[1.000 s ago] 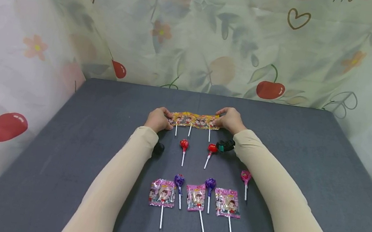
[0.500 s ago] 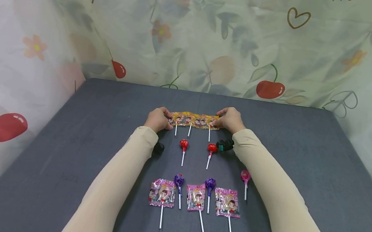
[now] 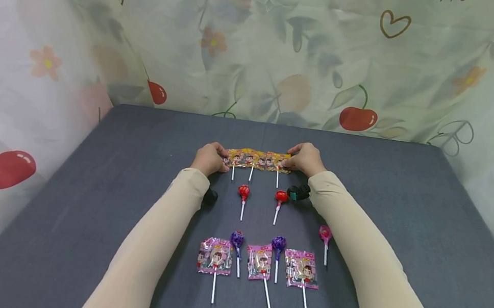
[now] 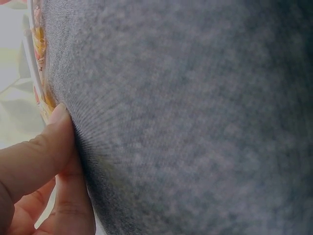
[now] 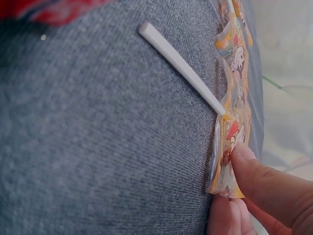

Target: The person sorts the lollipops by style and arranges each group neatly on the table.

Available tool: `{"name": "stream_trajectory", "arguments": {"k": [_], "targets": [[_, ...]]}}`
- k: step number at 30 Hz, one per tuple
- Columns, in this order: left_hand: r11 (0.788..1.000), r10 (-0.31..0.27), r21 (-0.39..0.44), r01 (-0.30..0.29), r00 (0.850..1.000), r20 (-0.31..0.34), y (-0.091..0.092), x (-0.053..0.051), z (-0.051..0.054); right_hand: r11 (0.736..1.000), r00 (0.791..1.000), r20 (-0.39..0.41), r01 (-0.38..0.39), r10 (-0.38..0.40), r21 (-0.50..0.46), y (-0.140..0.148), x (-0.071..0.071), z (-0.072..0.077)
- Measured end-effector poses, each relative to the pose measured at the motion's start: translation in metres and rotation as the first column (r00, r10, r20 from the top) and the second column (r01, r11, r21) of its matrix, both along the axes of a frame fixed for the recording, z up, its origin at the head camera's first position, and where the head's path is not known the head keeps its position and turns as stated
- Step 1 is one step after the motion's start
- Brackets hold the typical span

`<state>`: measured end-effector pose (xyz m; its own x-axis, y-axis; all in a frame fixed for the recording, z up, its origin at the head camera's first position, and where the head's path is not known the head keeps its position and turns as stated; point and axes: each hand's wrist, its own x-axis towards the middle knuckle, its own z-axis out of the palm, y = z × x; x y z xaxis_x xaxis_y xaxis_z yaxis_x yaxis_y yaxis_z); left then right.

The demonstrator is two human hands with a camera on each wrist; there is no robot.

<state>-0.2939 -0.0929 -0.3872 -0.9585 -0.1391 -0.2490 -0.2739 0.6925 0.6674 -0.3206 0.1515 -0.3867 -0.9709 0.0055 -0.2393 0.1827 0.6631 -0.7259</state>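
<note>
Worktop (image 3: pixel 407 204) before us carries, at twelve o'clock, a row of yellow-wrapped lollipops (image 3: pixel 259 159), unmoved this past second, our left hand (image 3: pixel 210 159) at its nine-o'clock end and right hand (image 3: pixel 306 159) at three, each keeping a narrow, pinching grip; only the red lollipop (image 3: pixel 281 196) at five o'clock has swung straighter, so we judge the row is being steadied. We see glossy, crinkled packets (image 5: pixel 230 132) printed with cartoon figures, thin white sticks (image 5: pixel 181 69) pointing toward six.
</note>
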Motion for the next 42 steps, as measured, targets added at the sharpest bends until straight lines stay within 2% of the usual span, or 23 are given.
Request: {"name": "stream_trajectory", "arguments": {"k": [14, 23, 32, 36, 39, 42], "targets": [[1.0, -0.003, 0.001, 0.003, 1.0, 0.003, 0.0, 0.0, 0.001, 1.0, 1.0, 0.01, 0.014, -0.014, 0.008, 0.0, -0.004, -0.003], [1.0, -0.001, 0.003, 0.001, 1.0, -0.003, 0.0, 0.0, 0.001, 1.0, 1.0, 0.02, 0.024, -0.023, -0.021, 0.0, -0.005, -0.002], [1.0, 0.007, 0.017, -0.007, 0.999, 0.031, -0.002, -0.002, -0.002, 0.985, 0.998, 0.065, 0.013, -0.002, -0.172, 0.007, -0.001, -0.003], [1.0, 0.012, 0.024, -0.013, 0.999, 0.037, -0.002, -0.004, -0.002, 0.972, 0.997, 0.075, -0.006, 0.024, -0.234, 0.011, 0.001, 0.002], [1.0, 0.009, 0.023, -0.01, 1.0, 0.028, -0.002, -0.003, -0.001, 0.952, 0.996, 0.047, -0.058, 0.076, -0.301, 0.016, 0.005, 0.011], [1.0, 0.001, 0.012, -0.001, 1.0, 0.024, -0.002, -0.002, 0.0, 0.919, 0.991, -0.008, -0.128, 0.134, -0.373, 0.022, 0.013, 0.023]]}}
